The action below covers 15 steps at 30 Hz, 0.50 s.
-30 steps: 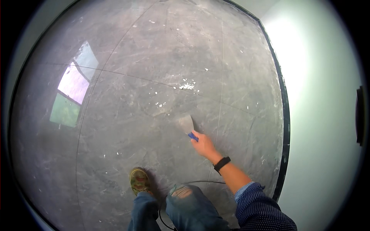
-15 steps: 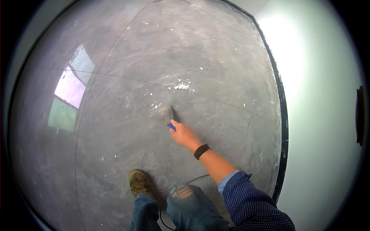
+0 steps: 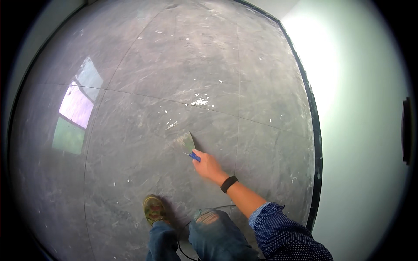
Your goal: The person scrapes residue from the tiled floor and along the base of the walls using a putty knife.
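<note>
My right hand (image 3: 208, 166) is closed round the blue handle of a putty knife (image 3: 187, 142), its wide blade angled toward the floor and away from me. Just beyond the blade's edge lies a short line of white flakes (image 3: 171, 125). Farther off, a larger scatter of white chips (image 3: 200, 102) sits beside a floor joint. I cannot tell whether the blade touches the floor. My left hand is out of the picture.
The grey tiled floor (image 3: 130, 130) carries stray white specks and a window's reflection. A dark baseboard (image 3: 315, 143) runs along the white wall (image 3: 352, 174) at right. A black cable (image 3: 180, 248) curves by my knee; my camouflage shoe (image 3: 154, 209) stands to the left.
My right hand and the putty knife have drawn back toward me, away from the short line of flakes. The whole view has shifted slightly.
</note>
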### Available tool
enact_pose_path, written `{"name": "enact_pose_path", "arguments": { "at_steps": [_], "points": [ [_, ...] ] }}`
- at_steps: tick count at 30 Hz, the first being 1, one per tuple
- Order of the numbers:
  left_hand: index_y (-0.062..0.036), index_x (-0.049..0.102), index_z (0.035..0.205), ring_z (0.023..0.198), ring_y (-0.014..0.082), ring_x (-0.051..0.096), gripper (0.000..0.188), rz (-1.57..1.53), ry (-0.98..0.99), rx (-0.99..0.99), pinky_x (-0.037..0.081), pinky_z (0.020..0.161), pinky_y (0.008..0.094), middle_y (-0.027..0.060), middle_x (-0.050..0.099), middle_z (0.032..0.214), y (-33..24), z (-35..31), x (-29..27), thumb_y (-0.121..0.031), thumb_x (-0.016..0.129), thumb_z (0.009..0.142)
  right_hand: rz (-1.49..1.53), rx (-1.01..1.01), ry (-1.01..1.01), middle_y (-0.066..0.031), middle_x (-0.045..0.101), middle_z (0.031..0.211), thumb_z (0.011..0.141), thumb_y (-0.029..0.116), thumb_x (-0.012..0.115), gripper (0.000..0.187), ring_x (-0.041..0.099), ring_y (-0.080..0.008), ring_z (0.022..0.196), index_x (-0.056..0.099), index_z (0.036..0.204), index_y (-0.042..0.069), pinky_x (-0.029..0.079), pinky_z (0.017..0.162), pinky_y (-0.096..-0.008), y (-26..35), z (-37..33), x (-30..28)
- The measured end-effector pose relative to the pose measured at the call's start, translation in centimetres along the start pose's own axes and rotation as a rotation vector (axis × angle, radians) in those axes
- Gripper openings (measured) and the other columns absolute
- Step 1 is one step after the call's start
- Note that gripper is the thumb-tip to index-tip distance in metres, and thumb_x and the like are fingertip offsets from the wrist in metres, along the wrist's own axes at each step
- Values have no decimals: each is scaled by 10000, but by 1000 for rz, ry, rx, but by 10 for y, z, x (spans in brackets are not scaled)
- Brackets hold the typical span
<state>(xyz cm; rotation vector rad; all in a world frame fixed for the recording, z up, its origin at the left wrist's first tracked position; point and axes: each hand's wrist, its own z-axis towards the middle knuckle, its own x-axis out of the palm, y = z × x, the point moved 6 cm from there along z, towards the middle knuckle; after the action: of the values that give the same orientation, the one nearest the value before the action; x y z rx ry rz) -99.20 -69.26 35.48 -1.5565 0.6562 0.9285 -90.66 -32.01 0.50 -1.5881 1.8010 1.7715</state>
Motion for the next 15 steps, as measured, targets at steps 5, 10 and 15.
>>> {"name": "enact_pose_path", "arguments": {
  "at_steps": [5,10,15],
  "points": [
    [-100,696,989,1026,279,657,180,-9,-8,25,480,894,471,67,703,1061,-1,0,0,-230,649,873,4,-1,-36,-244,677,1039,869,222,587,463,643,-420,946,590,1295,41,513,817,-467,1,6,-1],
    [-94,687,1019,1040,281,654,204,-19,16,31,480,909,470,69,701,1073,2,5,0,-230,658,870,36,-11,-50,-252,669,1053,849,190,610,478,641,-420,957,569,1296,27,513,819,-464,-16,-6,11],
    [-91,687,1021,1051,286,651,207,-26,22,44,472,930,471,70,697,1088,0,16,-2,-229,649,871,45,31,-170,-247,670,1044,822,179,653,534,652,-411,950,530,1318,22,520,794,-452,-35,-17,10]
  ]
}}
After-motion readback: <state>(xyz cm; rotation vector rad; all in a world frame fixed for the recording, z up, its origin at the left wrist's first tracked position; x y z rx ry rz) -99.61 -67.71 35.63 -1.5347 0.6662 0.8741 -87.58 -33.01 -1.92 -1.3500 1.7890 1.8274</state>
